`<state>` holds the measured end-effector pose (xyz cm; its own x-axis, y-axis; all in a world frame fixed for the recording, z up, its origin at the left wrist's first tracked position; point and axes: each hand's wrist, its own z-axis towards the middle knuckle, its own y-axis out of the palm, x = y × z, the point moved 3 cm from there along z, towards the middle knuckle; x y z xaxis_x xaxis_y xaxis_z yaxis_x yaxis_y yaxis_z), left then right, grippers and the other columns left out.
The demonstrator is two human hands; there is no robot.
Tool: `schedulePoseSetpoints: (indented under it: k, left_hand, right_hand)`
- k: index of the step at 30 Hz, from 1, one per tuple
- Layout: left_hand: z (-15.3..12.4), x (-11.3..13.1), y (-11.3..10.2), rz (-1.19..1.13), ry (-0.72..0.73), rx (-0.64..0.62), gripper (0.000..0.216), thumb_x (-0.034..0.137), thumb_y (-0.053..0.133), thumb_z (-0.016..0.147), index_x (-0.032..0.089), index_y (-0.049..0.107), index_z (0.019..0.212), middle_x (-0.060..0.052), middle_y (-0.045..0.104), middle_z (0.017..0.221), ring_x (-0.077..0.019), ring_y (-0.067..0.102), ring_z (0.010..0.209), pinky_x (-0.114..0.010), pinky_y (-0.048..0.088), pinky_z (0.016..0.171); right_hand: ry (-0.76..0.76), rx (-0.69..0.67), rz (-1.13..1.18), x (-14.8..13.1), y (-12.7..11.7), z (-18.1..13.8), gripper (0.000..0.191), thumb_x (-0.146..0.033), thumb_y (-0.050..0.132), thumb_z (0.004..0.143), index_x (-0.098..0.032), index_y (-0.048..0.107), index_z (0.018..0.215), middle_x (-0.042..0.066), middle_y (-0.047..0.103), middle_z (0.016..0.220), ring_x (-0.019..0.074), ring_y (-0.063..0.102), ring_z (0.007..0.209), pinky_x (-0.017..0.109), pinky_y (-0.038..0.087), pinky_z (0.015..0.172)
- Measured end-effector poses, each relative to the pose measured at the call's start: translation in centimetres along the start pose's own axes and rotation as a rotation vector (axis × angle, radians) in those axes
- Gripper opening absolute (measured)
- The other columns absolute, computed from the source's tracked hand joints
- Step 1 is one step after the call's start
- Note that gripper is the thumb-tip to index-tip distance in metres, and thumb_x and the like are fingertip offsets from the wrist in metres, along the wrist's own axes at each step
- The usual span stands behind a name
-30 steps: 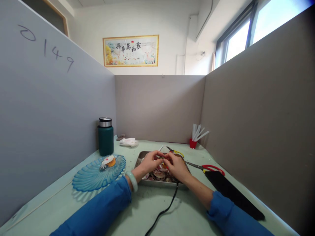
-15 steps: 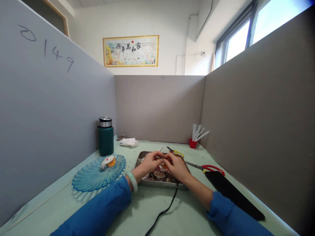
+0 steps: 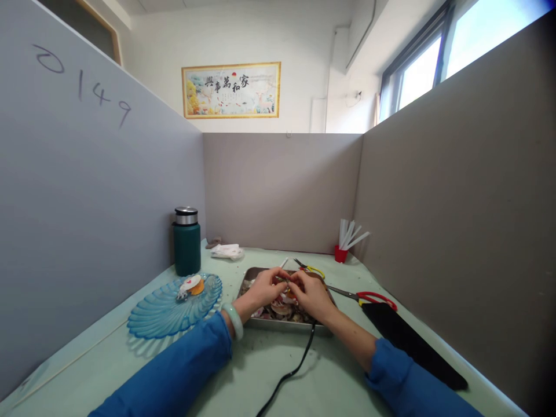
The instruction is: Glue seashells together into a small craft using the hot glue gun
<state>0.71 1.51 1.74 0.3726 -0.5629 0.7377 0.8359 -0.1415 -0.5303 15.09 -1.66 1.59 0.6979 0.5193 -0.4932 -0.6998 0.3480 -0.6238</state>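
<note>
My left hand (image 3: 266,288) and my right hand (image 3: 310,292) meet fingertip to fingertip above a metal tray (image 3: 282,325). The fingers of both are bent and pinched together around something small, mostly hidden, that I cannot make out. Below them the tray holds a heap of shells (image 3: 282,308). A thin white stick (image 3: 284,262) shows just beyond my left fingertips. Under the right hand, a black cord (image 3: 299,365) runs from the tray's front edge toward me.
On the left, a blue scalloped plate (image 3: 160,318) bears small decorated pieces, with a green bottle (image 3: 186,249) behind. Yellow-handled pliers (image 3: 315,270), red-handled scissors (image 3: 376,297) and a black flat strip (image 3: 412,344) lie right. A red cup (image 3: 341,253) holds white sticks. Grey partitions enclose the table.
</note>
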Motion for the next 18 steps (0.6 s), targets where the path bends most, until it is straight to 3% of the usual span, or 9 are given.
schedulePoseSetpoints:
  k: [18]
  left_hand:
    - [0.14, -0.02, -0.03, -0.015, 0.036, 0.018, 0.026, 0.015, 0.053, 0.069, 0.013, 0.065, 0.091, -0.004, 0.066, 0.077, -0.0116, 0.056, 0.063, -0.02, 0.043, 0.057]
  right_hand:
    - [0.003, 0.013, -0.024, -0.25, -0.12, -0.13, 0.01, -0.025, 0.051, 0.08, -0.018, 0.059, 0.08, 0.001, 0.067, 0.071, 0.0149, 0.06, 0.063, 0.023, 0.038, 0.057]
